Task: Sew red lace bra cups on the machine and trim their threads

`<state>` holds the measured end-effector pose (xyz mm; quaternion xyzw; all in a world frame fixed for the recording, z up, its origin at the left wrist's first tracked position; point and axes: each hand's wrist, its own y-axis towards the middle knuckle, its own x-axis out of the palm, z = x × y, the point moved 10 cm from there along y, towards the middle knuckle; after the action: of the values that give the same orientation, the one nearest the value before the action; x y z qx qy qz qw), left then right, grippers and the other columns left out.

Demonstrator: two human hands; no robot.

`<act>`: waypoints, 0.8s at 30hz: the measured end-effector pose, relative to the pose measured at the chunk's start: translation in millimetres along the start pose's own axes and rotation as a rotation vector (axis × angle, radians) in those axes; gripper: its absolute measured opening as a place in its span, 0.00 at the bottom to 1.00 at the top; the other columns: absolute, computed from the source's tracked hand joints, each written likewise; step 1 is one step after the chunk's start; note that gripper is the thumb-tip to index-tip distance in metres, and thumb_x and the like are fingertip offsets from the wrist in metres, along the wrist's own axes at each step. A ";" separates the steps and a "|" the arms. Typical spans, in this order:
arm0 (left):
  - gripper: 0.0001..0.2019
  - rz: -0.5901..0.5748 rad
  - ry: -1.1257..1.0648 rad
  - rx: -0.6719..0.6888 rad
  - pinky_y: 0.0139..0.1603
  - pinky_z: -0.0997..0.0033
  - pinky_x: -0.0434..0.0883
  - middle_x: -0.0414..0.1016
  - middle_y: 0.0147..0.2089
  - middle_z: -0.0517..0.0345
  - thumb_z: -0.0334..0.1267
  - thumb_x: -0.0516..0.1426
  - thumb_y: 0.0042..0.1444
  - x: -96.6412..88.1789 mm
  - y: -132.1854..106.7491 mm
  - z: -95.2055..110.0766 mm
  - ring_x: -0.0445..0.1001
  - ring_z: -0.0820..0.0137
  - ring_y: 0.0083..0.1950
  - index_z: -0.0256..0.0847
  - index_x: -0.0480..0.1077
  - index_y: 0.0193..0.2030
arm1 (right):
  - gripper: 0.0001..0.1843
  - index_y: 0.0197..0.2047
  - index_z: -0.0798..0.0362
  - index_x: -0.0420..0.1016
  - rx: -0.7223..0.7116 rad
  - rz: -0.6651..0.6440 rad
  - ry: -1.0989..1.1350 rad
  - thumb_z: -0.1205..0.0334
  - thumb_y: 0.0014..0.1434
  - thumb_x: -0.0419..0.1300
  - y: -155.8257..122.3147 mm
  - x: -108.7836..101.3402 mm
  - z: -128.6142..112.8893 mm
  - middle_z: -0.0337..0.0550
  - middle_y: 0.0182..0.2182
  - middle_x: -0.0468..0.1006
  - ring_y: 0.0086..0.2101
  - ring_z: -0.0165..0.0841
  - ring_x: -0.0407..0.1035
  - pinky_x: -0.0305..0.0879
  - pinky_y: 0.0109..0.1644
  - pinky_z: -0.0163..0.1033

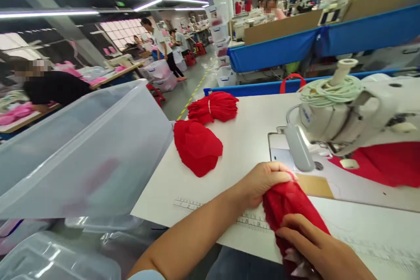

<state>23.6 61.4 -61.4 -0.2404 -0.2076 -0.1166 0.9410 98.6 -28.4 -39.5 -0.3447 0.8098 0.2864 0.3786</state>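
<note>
A piece of red fabric hangs between my hands over the front edge of the white sewing table. My left hand pinches its upper end, thumb against fingers. Lower down, my right hand grips the same fabric near the table edge; a small whitish bit shows beneath its fingers, too unclear to name. Just beyond stands the sewing machine, with more red fabric lying under its arm. Left of my hands lie a loose red fabric piece and a tied red fabric bundle.
A large translucent plastic bin stands against the table's left side, with plastic lids below it. A ruler strip runs along the front edge. People work at other tables. Blue cloth hangs from the station ahead.
</note>
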 end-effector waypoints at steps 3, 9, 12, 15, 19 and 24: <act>0.10 -0.020 0.031 -0.016 0.26 0.79 0.60 0.71 0.24 0.63 0.38 0.65 0.42 2.1 0.3 0.0 0.65 0.78 0.24 0.37 0.70 0.28 | 0.28 0.53 0.45 0.71 0.083 -0.024 0.145 0.77 0.53 0.50 4.5 -11.8 -5.1 0.43 0.49 0.77 0.36 0.29 0.77 0.74 0.38 0.30; 0.09 -0.061 0.117 0.021 0.26 0.80 0.59 0.71 0.27 0.62 0.38 0.62 0.48 9.6 -4.3 6.1 0.64 0.79 0.25 0.36 0.69 0.32 | 0.14 0.40 0.45 0.74 0.360 0.257 0.353 0.58 0.69 0.47 -0.5 -53.6 12.5 0.36 0.29 0.76 0.26 0.27 0.70 0.66 0.29 0.30; 0.09 -0.052 0.134 -0.002 0.24 0.80 0.57 0.67 0.24 0.65 0.40 0.61 0.48 9.7 -5.9 7.1 0.61 0.80 0.23 0.37 0.66 0.30 | 0.17 0.37 0.46 0.72 0.570 0.357 0.374 0.48 0.68 0.48 -9.8 -63.7 27.2 0.32 0.19 0.68 0.19 0.28 0.60 0.59 0.24 0.32; 0.10 -0.087 0.165 0.006 0.24 0.79 0.57 0.67 0.24 0.65 0.41 0.61 0.49 12.6 -7.8 10.6 0.61 0.80 0.23 0.37 0.66 0.29 | 0.16 0.37 0.47 0.70 0.672 0.354 0.392 0.45 0.66 0.51 -11.1 -61.3 32.5 0.34 0.22 0.72 0.22 0.30 0.64 0.60 0.25 0.34; 0.11 -0.117 0.235 0.016 0.25 0.78 0.57 0.68 0.24 0.64 0.42 0.61 0.50 14.8 -11.6 13.6 0.61 0.79 0.23 0.37 0.67 0.31 | 0.14 0.39 0.47 0.73 0.685 0.495 0.349 0.46 0.61 0.57 -9.8 -72.4 40.8 0.37 0.26 0.74 0.25 0.31 0.68 0.64 0.29 0.34; 0.13 -0.170 0.282 0.012 0.25 0.77 0.55 0.65 0.23 0.65 0.45 0.61 0.51 20.8 -15.1 14.9 0.60 0.78 0.23 0.38 0.66 0.32 | 0.15 0.45 0.47 0.76 0.635 0.562 0.401 0.49 0.61 0.56 0.5 -71.8 58.6 0.43 0.41 0.80 0.39 0.36 0.74 0.69 0.37 0.35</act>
<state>32.2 53.4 -34.1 -0.1976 -0.0939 -0.2270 0.9490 156.7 38.9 -13.4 -0.0277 0.9765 0.0437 0.2093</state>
